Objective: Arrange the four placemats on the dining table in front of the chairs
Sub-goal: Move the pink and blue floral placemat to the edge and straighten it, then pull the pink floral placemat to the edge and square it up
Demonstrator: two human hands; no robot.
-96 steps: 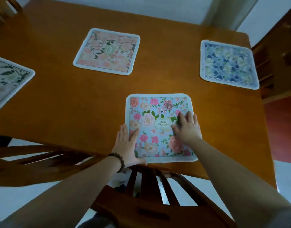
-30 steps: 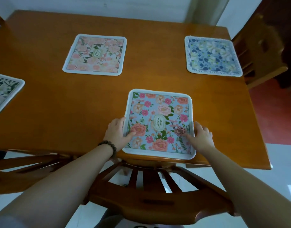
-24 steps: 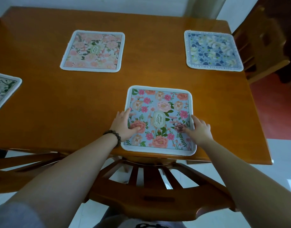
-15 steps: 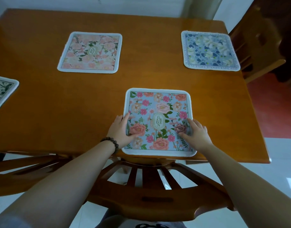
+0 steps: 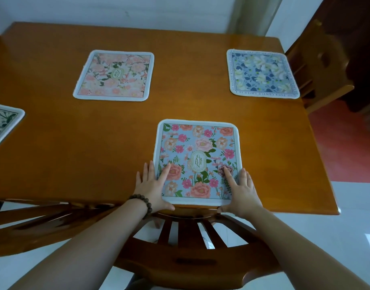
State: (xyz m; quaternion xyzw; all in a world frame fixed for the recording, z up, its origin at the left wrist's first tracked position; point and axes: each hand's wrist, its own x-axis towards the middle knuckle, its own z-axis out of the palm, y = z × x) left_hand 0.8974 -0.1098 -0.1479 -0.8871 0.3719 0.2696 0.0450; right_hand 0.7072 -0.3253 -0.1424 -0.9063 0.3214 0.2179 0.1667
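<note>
At the near edge of the wooden counter [image 5: 117, 155], a light-blue floral placemat [image 5: 197, 162] printed with "GARDEN" in a central oval lies flat, its near border level with the counter's edge and directly above the back of a wooden chair [image 5: 192, 256] tucked beneath. The person's left hand [image 5: 151, 188] lies flat at the mat's near left corner, fingers straight and spread: the outer fingers rest on the bare wood just beside the mat, one finger lies on the mat's surface, and the thumb runs along the near border. The right hand [image 5: 241, 192] mirrors it at the near right corner, its forefinger stretched onto the print near a dark pink flower, the other fingers over the right border, the thumb at the near edge. Neither grip is clenched; both are released, pressing down with flat fingers. A dark beaded bracelet [image 5: 142, 204] circles the left wrist.

Three more mats lie on the counter, well apart from each other. A pink floral placemat [image 5: 115, 75] sits at the far side, left of centre. A navy-and-cream floral placemat [image 5: 261, 74] sits at the far right, close to the right edge and beside a second wooden chair [image 5: 320, 65]. A green-and-white placemat [image 5: 2, 122] shows only partly at the left margin of the view.
</note>
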